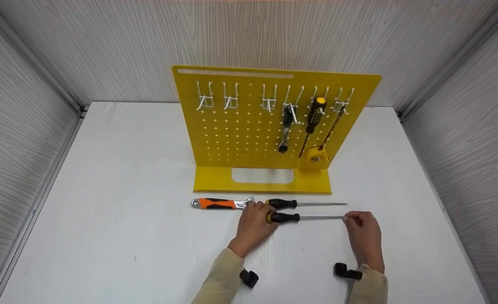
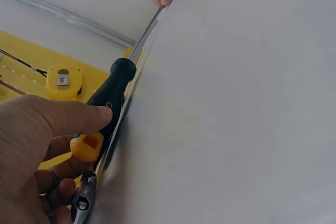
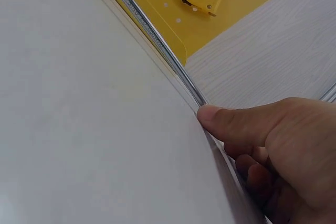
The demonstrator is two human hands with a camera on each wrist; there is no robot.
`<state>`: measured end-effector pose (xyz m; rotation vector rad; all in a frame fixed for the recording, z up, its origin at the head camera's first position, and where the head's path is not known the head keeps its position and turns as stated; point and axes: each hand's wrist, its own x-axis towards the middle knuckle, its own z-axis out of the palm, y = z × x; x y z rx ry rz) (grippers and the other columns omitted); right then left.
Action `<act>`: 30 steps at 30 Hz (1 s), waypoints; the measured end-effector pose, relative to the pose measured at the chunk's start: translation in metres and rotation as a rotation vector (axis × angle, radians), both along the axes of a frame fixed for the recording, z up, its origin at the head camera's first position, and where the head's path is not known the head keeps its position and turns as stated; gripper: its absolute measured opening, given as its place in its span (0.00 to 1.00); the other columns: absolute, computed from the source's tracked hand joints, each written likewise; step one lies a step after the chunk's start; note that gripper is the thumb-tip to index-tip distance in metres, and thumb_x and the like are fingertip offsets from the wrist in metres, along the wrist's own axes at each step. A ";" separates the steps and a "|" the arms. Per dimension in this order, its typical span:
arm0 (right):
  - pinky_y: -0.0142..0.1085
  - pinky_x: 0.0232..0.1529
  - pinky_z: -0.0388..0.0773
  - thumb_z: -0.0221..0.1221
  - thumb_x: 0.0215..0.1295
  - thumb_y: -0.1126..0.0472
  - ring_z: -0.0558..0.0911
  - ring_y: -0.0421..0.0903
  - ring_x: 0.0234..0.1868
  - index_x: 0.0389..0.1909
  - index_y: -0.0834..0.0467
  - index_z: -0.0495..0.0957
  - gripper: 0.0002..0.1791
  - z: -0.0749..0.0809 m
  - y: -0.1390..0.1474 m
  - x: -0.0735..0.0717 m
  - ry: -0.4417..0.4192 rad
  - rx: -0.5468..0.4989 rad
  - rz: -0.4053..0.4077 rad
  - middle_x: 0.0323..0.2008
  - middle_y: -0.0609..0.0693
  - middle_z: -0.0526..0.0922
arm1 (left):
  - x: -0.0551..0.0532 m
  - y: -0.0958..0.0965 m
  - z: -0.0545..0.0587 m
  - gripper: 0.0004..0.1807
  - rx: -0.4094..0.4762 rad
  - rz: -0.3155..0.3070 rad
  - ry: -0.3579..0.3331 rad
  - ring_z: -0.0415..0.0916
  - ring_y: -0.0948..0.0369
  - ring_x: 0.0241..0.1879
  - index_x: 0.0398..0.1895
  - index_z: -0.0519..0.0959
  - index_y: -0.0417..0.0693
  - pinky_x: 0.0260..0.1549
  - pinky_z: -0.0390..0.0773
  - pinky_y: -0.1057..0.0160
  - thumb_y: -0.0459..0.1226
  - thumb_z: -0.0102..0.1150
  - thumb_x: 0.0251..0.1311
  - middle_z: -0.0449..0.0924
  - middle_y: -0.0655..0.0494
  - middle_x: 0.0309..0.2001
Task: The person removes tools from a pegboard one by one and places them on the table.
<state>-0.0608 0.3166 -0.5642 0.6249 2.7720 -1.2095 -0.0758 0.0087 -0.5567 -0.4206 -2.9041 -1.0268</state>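
On the white table lies the nearer screwdriver (image 1: 285,217), with a black handle, yellow butt and long metal shaft. My left hand (image 1: 255,223) grips it at the butt end; in the left wrist view the thumb lies along the black handle (image 2: 111,92). My right hand (image 1: 366,236) pinches the tip of the same shaft, and the right wrist view shows thumb and fingers at the end of the metal shaft (image 3: 157,40). Just behind, a similar screwdriver (image 1: 282,203) lies parallel. To its left is an adjustable wrench (image 1: 217,204) with an orange and black handle, its head partly behind my left hand.
A yellow pegboard (image 1: 232,139) with several white hooks stands behind the tools. From it hang a ratchet wrench (image 1: 285,134), a black and yellow screwdriver (image 1: 315,116) and a yellow tape measure (image 1: 317,155) on a dark strap. Pale panels (image 1: 274,38) enclose the table.
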 end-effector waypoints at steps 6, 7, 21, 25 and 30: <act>0.38 0.46 0.68 0.53 0.70 0.50 0.71 0.47 0.47 0.48 0.53 0.78 0.14 0.002 -0.001 0.001 -0.010 -0.022 -0.007 0.48 0.51 0.74 | 0.001 0.000 0.000 0.14 -0.016 -0.004 0.000 0.69 0.58 0.38 0.40 0.82 0.50 0.51 0.71 0.57 0.42 0.69 0.50 0.80 0.57 0.38; 0.38 0.46 0.69 0.53 0.70 0.50 0.71 0.47 0.47 0.48 0.53 0.78 0.14 0.002 -0.001 0.001 -0.011 -0.026 -0.008 0.48 0.51 0.74 | 0.001 0.000 0.000 0.14 -0.023 -0.006 -0.001 0.69 0.58 0.38 0.40 0.82 0.50 0.53 0.71 0.56 0.42 0.69 0.50 0.80 0.57 0.38; 0.38 0.47 0.70 0.52 0.70 0.47 0.72 0.46 0.49 0.53 0.51 0.74 0.17 0.002 0.000 0.005 -0.016 -0.064 -0.008 0.50 0.50 0.74 | 0.000 -0.007 0.007 0.15 -0.018 -0.027 0.013 0.73 0.57 0.41 0.41 0.82 0.50 0.59 0.70 0.54 0.42 0.71 0.50 0.78 0.57 0.36; 0.37 0.49 0.70 0.53 0.70 0.45 0.71 0.46 0.51 0.56 0.50 0.73 0.19 0.002 -0.002 0.005 -0.041 -0.103 -0.039 0.52 0.49 0.73 | -0.002 -0.011 0.012 0.14 0.009 -0.022 0.021 0.74 0.57 0.40 0.40 0.82 0.50 0.58 0.71 0.55 0.41 0.70 0.50 0.78 0.56 0.35; 0.38 0.53 0.70 0.54 0.70 0.49 0.71 0.48 0.54 0.59 0.51 0.71 0.20 0.004 -0.003 0.005 -0.031 -0.118 -0.059 0.54 0.51 0.72 | -0.003 -0.017 0.019 0.14 0.070 -0.012 -0.034 0.73 0.59 0.39 0.42 0.81 0.50 0.43 0.73 0.58 0.42 0.69 0.53 0.80 0.55 0.38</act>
